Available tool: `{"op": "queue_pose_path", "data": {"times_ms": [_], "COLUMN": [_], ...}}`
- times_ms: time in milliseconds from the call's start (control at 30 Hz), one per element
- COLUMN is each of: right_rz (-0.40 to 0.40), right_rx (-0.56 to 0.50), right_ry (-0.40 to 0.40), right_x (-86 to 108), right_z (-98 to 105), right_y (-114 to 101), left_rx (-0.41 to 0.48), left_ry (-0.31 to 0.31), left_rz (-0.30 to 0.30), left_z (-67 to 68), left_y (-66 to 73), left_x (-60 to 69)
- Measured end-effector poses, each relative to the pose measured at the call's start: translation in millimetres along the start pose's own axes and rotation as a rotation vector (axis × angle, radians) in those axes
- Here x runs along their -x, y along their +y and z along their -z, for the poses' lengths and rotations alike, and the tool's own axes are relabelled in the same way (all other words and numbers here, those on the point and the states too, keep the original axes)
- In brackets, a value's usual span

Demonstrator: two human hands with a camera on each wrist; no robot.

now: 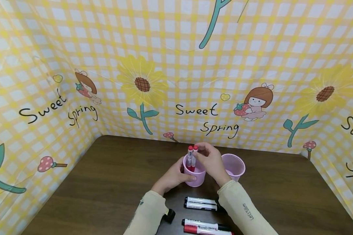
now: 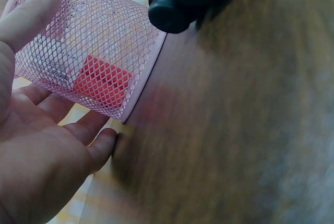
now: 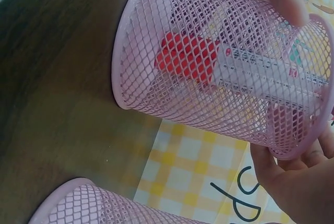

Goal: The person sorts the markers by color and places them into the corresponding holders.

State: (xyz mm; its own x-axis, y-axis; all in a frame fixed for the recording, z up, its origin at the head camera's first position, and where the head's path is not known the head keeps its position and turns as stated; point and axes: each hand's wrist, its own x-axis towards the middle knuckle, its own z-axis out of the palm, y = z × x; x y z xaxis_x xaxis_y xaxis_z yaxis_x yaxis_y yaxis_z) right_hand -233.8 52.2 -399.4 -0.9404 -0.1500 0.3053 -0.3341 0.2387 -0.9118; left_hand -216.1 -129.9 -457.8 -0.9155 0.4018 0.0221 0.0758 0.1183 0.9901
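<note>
My left hand [image 1: 173, 176] grips a pink mesh pen cup [image 1: 195, 182], thumb on its near side and fingers around the far left. Two red markers [image 1: 190, 158] with white barrels stand side by side in that cup, red caps down, as the right wrist view also shows through the mesh [image 3: 188, 57]. Over the rim, my right hand [image 1: 213, 163] pinches the upper end of the right-hand marker [image 1: 193, 160] between thumb and finger. Just right of it stands a second pink mesh cup [image 1: 233, 166], partly hidden by the right hand and wrist.
Two black markers [image 1: 200, 206] lie together on the dark wooden table [image 1: 111, 182] in front of the cup. Nearer lie another black marker [image 1: 200, 224] and a red marker [image 1: 207, 230], partly cut off. A yellow checked cloth [image 1: 170, 81] hangs behind and at the sides.
</note>
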Motion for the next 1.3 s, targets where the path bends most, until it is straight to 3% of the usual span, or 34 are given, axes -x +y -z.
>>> {"op": "queue_pose_path", "data": {"times_ms": [200,667,1300], "right_rz": [0.003,-0.012,0.011], "right_rx": [-0.044,-0.025,-0.034], "right_ry": [-0.011,0.013,-0.035], "right_x": [1.4,1.6,4.0], "right_z": [2,4,14], "right_y": [0,-1,-8], "left_rx": [0.005,-0.011,-0.010], "left_ry": [-0.004,-0.005,0.012], "left_rz": [0.001,0.006,0.004], "left_z": [-1.4,-2.8,-0.1], "left_y": [-0.9,0.0,-4.3], "left_x": [-1.1,-3.6,-2.9]}}
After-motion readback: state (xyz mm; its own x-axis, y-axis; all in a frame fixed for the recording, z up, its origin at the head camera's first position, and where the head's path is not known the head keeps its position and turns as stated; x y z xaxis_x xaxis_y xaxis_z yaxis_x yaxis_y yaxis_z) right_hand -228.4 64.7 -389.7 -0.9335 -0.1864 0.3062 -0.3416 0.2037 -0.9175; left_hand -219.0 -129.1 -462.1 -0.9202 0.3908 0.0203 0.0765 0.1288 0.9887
